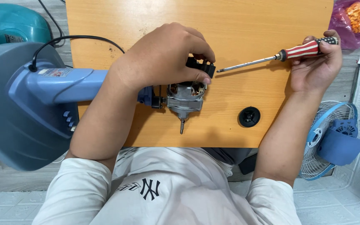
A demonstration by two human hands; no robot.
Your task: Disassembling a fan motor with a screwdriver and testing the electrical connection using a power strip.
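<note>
Just under the left hand (pixel 167 56) sits the bare fan motor (pixel 185 96), its shaft pointing toward the person; the fingers curl down, pinching a black part (pixel 203 66) at its top. Right of it lies 1 black round knob (pixel 249 116) on the wooden table (pixel 238 25). Farther right, the right hand (pixel 317 66) grips a striped-handled screwdriver (pixel 305 50), tip near the left fingertips.
</note>
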